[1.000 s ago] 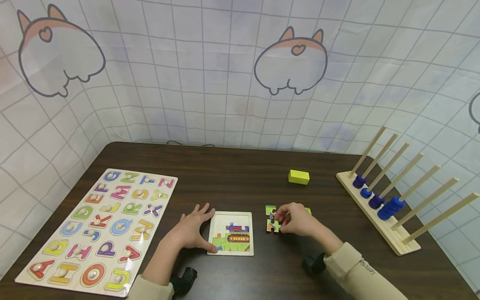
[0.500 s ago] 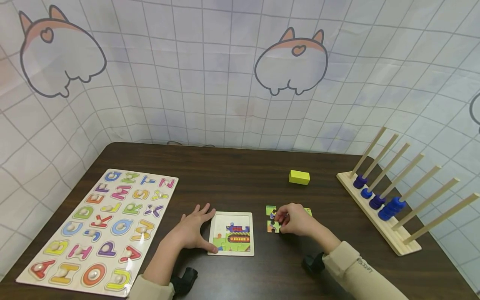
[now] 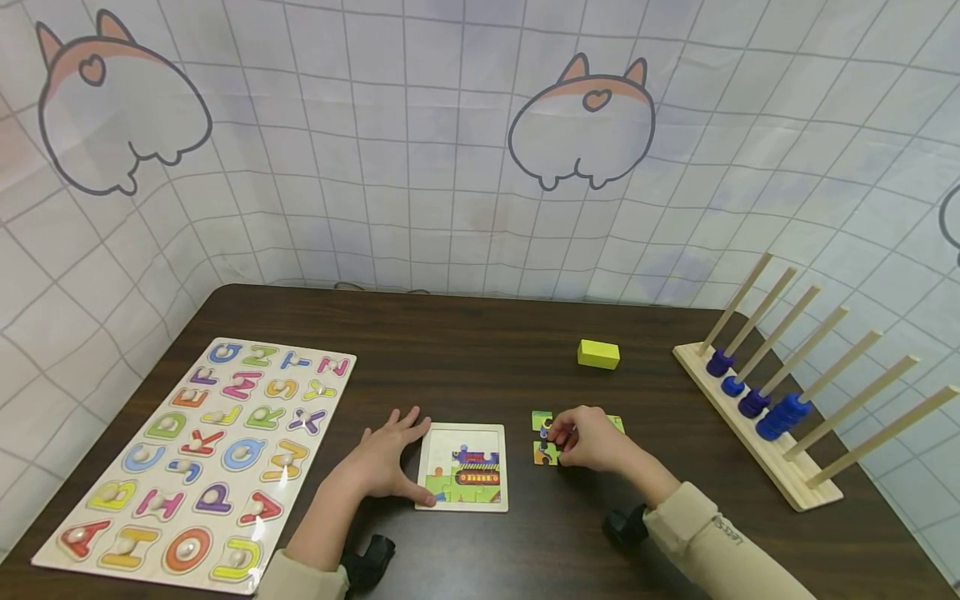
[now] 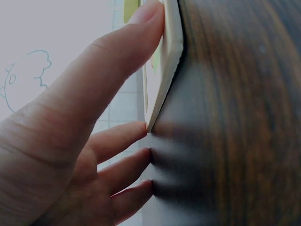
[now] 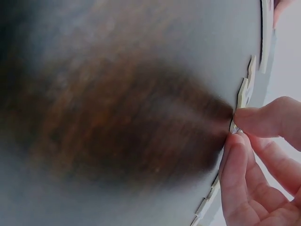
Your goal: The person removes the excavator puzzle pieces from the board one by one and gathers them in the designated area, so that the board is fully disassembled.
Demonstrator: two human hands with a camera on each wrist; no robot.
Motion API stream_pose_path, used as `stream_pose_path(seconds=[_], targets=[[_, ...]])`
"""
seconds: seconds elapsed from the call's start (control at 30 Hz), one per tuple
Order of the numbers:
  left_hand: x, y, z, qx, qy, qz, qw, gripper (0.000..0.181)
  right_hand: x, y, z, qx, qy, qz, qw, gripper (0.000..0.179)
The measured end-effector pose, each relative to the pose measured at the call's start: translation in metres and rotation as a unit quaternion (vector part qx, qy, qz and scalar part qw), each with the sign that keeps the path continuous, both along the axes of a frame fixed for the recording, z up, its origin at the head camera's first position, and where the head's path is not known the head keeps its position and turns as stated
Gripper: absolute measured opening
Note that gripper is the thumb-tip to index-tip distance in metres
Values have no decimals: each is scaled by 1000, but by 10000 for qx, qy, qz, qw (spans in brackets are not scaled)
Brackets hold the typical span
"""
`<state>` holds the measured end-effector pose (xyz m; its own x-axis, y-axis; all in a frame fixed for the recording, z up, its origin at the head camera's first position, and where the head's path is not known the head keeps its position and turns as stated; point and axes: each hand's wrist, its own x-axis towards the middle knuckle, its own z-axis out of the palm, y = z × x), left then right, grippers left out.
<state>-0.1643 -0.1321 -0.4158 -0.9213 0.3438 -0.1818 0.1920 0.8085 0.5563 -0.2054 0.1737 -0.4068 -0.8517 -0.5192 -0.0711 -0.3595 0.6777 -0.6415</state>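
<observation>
A small square jigsaw puzzle tray (image 3: 462,427) lies on the table, its lower part filled with pieces that picture a tracked vehicle. My left hand (image 3: 381,460) is spread at its left side. The thumb (image 4: 146,16) rests on the tray's edge and the index fingertip touches a corner, while other fingertips meet the table. To the right of the tray, my right hand (image 3: 597,442) pinches a jigsaw puzzle piece (image 5: 232,125) between thumb and fingers, low at the tabletop. Loose pieces lie around it: a green one (image 3: 540,418), an orange-green one (image 3: 545,454) and a partly hidden one (image 3: 617,422).
On the left lies an alphabet peg board (image 3: 247,417) with knobbed letters. A yellow block (image 3: 597,355) sits behind the right hand. At the right stands a wooden peg rack (image 3: 757,433) with upright rods and blue rings. A patterned curtain (image 3: 420,167) hangs behind the table.
</observation>
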Motion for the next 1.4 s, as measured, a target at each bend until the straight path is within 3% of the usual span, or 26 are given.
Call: stream_pose_path(seconds=[0.53, 1.0, 1.4], targets=[[-1, 0, -1, -9, 47, -27, 10000, 102, 1, -2, 5, -163, 175, -23, 9997, 17], [0, 0, 0, -27, 72, -30, 10000, 102, 7, -23, 5, -249, 219, 156, 9993, 17], [0, 1, 1, -43, 64, -16, 10000, 102, 13, -53, 6, -351, -108, 281, 9989, 22]])
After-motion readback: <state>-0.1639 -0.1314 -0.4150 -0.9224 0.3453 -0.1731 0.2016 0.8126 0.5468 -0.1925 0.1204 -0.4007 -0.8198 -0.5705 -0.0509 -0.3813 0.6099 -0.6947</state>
